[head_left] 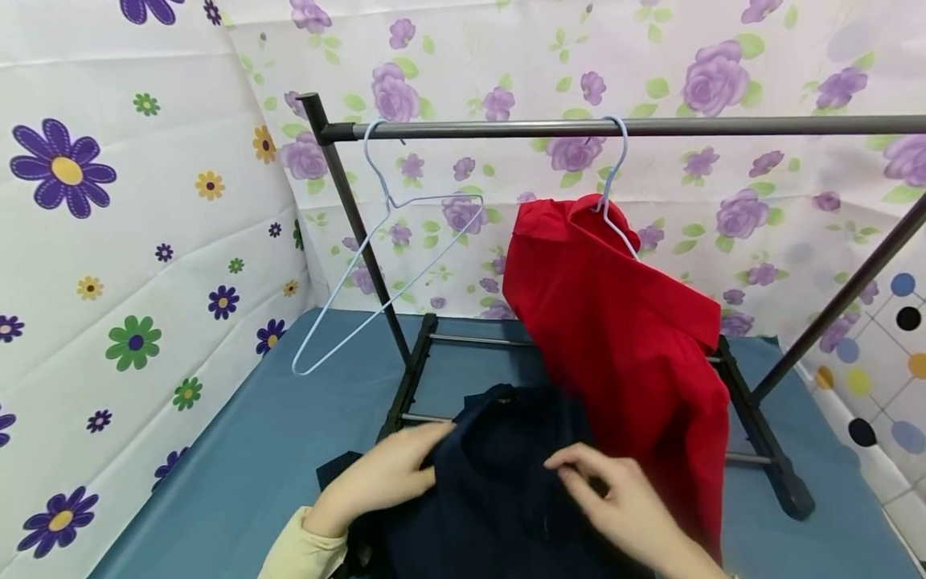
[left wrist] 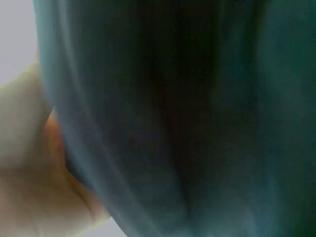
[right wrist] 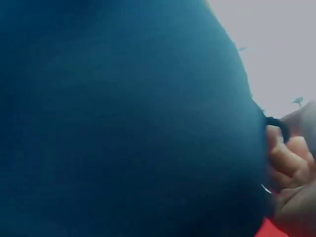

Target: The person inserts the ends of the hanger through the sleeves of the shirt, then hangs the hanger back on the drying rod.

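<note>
A dark navy shirt (head_left: 506, 490) is held up in front of me, its neck opening facing upward. My left hand (head_left: 387, 478) grips its left side, thumb toward me and the fingertips hidden behind the cloth. On the other side my right hand (head_left: 615, 498) pinches the shirt's edge between thumb and curled fingers. The same navy cloth (left wrist: 148, 123) fills most of the left wrist view. In the right wrist view, a dark fold of it shows at the curled fingers (right wrist: 291, 163).
A bare pale blue hanger (head_left: 347, 281) hangs at the left of the dark metal rail (head_left: 492, 130). Further right, a red garment (head_left: 622, 322) hangs slanted on a second hanger (head_left: 613, 173). The rack's black foot (head_left: 784, 482) stands on a blue surface (head_left: 239, 450).
</note>
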The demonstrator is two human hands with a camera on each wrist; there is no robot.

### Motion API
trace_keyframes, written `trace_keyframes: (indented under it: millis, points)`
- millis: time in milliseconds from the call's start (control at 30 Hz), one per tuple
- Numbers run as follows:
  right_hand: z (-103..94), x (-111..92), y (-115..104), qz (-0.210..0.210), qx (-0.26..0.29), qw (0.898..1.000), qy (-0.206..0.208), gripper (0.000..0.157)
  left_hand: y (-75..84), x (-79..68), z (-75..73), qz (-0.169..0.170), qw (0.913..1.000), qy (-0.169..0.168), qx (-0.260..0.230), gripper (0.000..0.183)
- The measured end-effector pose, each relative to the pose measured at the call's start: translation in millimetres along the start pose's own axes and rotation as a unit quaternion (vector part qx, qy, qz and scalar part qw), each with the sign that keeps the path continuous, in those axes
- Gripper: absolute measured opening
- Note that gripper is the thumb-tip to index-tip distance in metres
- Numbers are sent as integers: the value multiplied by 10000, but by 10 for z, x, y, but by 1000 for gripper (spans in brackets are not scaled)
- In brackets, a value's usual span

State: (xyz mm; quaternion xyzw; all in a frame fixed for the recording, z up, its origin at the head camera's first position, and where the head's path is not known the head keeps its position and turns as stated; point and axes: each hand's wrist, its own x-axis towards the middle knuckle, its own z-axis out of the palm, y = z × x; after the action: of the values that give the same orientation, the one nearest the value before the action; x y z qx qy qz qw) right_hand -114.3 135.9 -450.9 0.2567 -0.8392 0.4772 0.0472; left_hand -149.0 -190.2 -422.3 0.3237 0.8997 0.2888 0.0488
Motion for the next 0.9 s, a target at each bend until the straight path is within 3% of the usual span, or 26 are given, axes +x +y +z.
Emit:
trace_keyframes:
  millis: [100,233,300,400,533,633,733,833,900]
  points:
    - [143,-37,229,406,55,9928,-1126,17,-141,-8,214,-82,9973,-687,-265,20]
    - [303,-108,467,634,136,9723,-2244,20,-263,-8,436,107,9934,-1035,-494,13]
    - [354,-123,532,715,119,9670,-2441,22,-301,9,492,259,9928,-1047,-524,17]
    - [372,-104,576,754,107,9668,-2438,23,-360,44,522,524,9929,-970,-455,24]
    - [299,-71,537,707,230,9660,-2478,24,-376,44,482,369,9935,-984,-448,23]
    - [182,-61,460,732,194,9775,-1970,23,-328,9,366,-84,9953,-914,-310,27]
    - [62,-46,401,658,-58,9948,-778,26,-261,-47,198,-471,9978,-467,-35,37]
    - [-12,-33,408,650,-360,9966,343,26,-168,-91,56,-756,9969,235,-9,40]
    - [-34,-44,451,740,-507,9944,559,29,-104,-87,30,-787,9947,643,-152,36]
